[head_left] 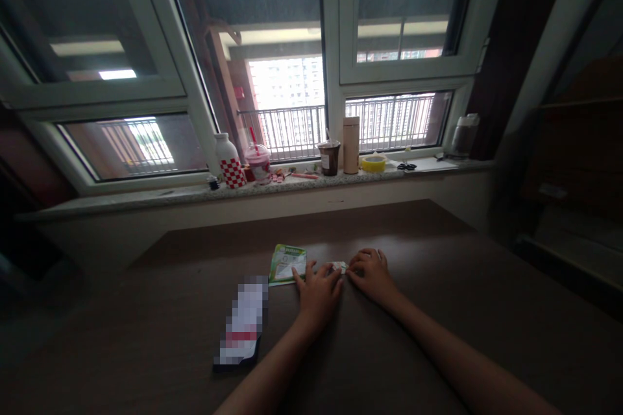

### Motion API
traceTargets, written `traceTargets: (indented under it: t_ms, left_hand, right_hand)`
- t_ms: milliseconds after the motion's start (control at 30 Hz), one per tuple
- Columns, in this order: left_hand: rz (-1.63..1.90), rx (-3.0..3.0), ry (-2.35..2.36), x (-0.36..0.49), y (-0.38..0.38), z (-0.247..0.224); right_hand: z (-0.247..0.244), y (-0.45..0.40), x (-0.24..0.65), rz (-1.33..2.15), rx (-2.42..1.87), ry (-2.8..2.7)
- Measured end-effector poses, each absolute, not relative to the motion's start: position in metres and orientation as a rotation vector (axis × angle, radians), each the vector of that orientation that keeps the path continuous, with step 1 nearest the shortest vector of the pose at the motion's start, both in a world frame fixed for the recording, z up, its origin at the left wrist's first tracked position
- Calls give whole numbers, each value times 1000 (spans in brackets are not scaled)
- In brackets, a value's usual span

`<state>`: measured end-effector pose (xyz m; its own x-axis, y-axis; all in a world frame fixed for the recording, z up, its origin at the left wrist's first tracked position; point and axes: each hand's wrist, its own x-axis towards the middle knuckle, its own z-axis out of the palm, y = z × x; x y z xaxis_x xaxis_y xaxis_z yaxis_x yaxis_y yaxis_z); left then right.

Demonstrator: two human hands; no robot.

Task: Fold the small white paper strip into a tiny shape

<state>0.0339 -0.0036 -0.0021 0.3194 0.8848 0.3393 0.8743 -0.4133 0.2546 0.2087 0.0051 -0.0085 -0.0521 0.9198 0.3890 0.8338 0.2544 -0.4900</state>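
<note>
A small white piece with coloured print (337, 266), perhaps paper or a packet, lies flat on the dark table between my hands. My left hand (318, 292) rests palm down with its fingers spread, the right-side fingertips touching the piece's near edge. My right hand (372, 274) has curled fingers and pinches the right end of the same piece. Left of my left hand lies a green and white flat packet (287, 266), one outer finger reaching over its right edge. A blurred-out flat item, pale with a red band (243, 321), lies nearer me on the left.
On the windowsill behind the brown table (170, 285) stand a red-checked white bottle (230, 165), a pink drink cup (259, 165), a dark drink cup (329, 159), a tan flask (351, 146), a yellow tape roll (374, 165), black scissors (407, 167) and a clear jar (466, 136).
</note>
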Motion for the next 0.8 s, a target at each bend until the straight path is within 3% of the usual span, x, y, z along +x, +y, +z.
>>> traceTargets:
  t_ms: [800]
  left_hand:
    - [551,2483,1781,36,1,-5]
  right_hand:
    - [-14,10,212,240,-1632,-1908]
